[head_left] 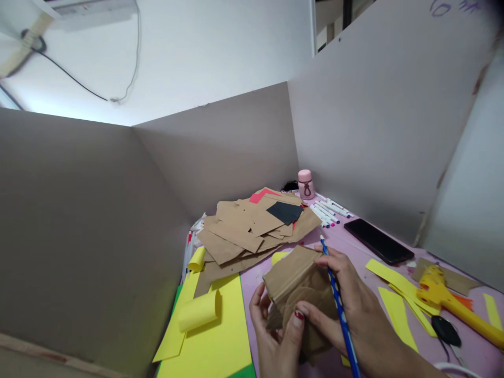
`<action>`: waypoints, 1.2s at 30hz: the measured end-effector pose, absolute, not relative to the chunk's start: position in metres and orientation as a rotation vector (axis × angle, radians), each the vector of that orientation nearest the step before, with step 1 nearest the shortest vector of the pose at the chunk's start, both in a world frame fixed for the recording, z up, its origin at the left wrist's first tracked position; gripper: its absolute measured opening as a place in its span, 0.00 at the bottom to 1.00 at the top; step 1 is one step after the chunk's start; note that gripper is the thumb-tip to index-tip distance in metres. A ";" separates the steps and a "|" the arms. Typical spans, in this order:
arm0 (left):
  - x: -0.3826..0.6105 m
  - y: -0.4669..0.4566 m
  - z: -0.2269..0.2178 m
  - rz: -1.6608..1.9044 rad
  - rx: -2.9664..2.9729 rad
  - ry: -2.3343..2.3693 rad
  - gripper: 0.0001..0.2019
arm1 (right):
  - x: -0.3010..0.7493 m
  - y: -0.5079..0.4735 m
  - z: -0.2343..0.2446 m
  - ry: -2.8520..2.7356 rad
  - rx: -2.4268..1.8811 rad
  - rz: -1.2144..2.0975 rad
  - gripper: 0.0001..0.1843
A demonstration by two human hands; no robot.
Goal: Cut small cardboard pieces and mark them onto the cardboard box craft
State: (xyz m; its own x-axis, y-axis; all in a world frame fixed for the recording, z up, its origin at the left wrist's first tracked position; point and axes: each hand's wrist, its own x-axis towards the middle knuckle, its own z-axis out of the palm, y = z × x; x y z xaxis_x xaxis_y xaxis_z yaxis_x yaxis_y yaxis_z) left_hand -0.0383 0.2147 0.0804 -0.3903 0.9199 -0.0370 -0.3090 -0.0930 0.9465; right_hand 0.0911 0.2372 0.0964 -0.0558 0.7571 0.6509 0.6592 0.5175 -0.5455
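Note:
A small brown cardboard box-like piece is held up over the near part of the table, tilted, with creased flaps on its near side. My left hand is closed around its lower left, the thumb pressing on the front flap. From the right, my right hand grips the piece between thumb and fingers. A blue patterned pencil is tucked in that same hand, its pale tip pointing up and away. The underside of the piece is partly hidden by my hands.
Behind lies a pile of cut brown cardboard. Yellow paper sheets lie left. Rightward are markers, a black phone, yellow strips and a yellow glue gun. A pink bottle stands in the back corner. Grey partitions surround the table.

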 end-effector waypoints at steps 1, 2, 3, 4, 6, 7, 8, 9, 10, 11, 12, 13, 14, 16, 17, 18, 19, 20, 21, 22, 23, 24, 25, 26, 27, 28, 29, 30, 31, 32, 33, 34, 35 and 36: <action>-0.038 0.215 0.080 1.653 0.767 1.220 0.42 | 0.091 0.237 0.096 -1.767 -1.187 0.127 0.24; -0.039 0.215 0.080 1.654 0.775 1.223 0.42 | 0.091 0.237 0.095 -1.768 -1.184 0.132 0.24; -0.039 0.215 0.080 1.656 0.781 1.228 0.42 | 0.091 0.238 0.095 -1.770 -1.185 0.141 0.24; -0.039 0.215 0.080 1.657 0.785 1.235 0.42 | 0.092 0.238 0.094 -1.774 -1.184 0.148 0.25; -0.039 0.215 0.080 1.653 0.788 1.253 0.41 | 0.093 0.239 0.091 -1.793 -1.176 0.168 0.24; -0.040 0.215 0.080 1.649 0.787 1.253 0.41 | 0.093 0.239 0.091 -1.804 -1.168 0.180 0.23; -0.040 0.215 0.079 1.646 0.786 1.251 0.41 | 0.094 0.239 0.090 -1.808 -1.157 0.190 0.22; -0.041 0.215 0.079 1.646 0.785 1.254 0.41 | 0.095 0.239 0.091 -1.811 -1.142 0.206 0.20; -0.042 0.215 0.078 1.649 0.785 1.259 0.40 | 0.095 0.238 0.092 -1.804 -1.131 0.230 0.18; -0.043 0.215 0.078 1.650 0.780 1.268 0.40 | 0.095 0.237 0.094 -1.784 -1.127 0.264 0.16; -0.044 0.215 0.077 1.650 0.774 1.284 0.40 | 0.095 0.235 0.096 -1.753 -1.128 0.305 0.15; -0.045 0.215 0.076 1.647 0.769 1.300 0.40 | 0.095 0.234 0.098 -1.721 -1.133 0.352 0.15; -0.046 0.216 0.076 1.642 0.764 1.313 0.41 | 0.095 0.232 0.101 -1.689 -1.138 0.396 0.14; -0.048 0.216 0.075 1.628 0.756 1.325 0.42 | 0.095 0.229 0.104 -1.631 -1.145 0.472 0.15; -0.048 0.216 0.075 1.623 0.765 1.328 0.43 | 0.095 0.228 0.106 -1.621 -1.143 0.502 0.16; -0.049 0.216 0.075 1.622 0.772 1.324 0.44 | 0.095 0.227 0.107 -1.616 -1.140 0.527 0.16; -0.049 0.216 0.075 1.624 0.775 1.318 0.44 | 0.095 0.227 0.107 -1.614 -1.138 0.548 0.16; -0.049 0.216 0.075 1.627 0.780 1.316 0.44 | 0.096 0.227 0.107 -1.614 -1.137 0.563 0.16; -0.049 0.216 0.075 1.632 0.787 1.316 0.44 | 0.096 0.227 0.107 -1.617 -1.137 0.573 0.16; -0.049 0.216 0.075 1.636 0.790 1.319 0.44 | 0.097 0.227 0.107 -1.619 -1.135 0.579 0.15; -0.049 0.215 0.075 1.639 0.791 1.321 0.44 | 0.097 0.228 0.106 -1.620 -1.134 0.580 0.15; -0.049 0.215 0.075 1.636 0.794 1.326 0.44 | 0.097 0.228 0.106 -1.620 -1.135 0.578 0.15; -0.048 0.214 0.076 1.636 0.798 1.328 0.44 | 0.097 0.228 0.106 -1.619 -1.138 0.574 0.15; -0.048 0.214 0.076 1.638 0.797 1.326 0.43 | 0.097 0.228 0.106 -1.617 -1.141 0.568 0.15; -0.048 0.214 0.077 1.644 0.792 1.320 0.43 | 0.097 0.227 0.106 -1.616 -1.148 0.562 0.15; -0.047 0.213 0.077 1.653 0.788 1.314 0.41 | 0.096 0.227 0.105 -1.615 -1.153 0.557 0.15; -0.047 0.213 0.077 1.661 0.786 1.306 0.40 | 0.096 0.227 0.105 -1.616 -1.154 0.551 0.15; -0.047 0.213 0.078 1.665 0.783 1.298 0.40 | 0.095 0.227 0.104 -1.619 -1.153 0.542 0.15; -0.047 0.213 0.078 1.664 0.784 1.290 0.40 | 0.095 0.227 0.103 -1.625 -1.151 0.528 0.16; -0.047 0.213 0.079 1.660 0.784 1.284 0.40 | 0.094 0.227 0.102 -1.634 -1.148 0.508 0.17; -0.047 0.213 0.079 1.654 0.783 1.280 0.41 | 0.095 0.228 0.101 -1.644 -1.147 0.484 0.17; -0.047 0.213 0.079 1.647 0.782 1.279 0.41 | 0.095 0.229 0.099 -1.659 -1.145 0.450 0.18; -0.047 0.213 0.079 1.642 0.779 1.281 0.42 | 0.095 0.229 0.098 -1.687 -1.134 0.406 0.19; -0.047 0.213 0.079 1.637 0.776 1.286 0.41 | 0.096 0.230 0.096 -1.715 -1.120 0.363 0.19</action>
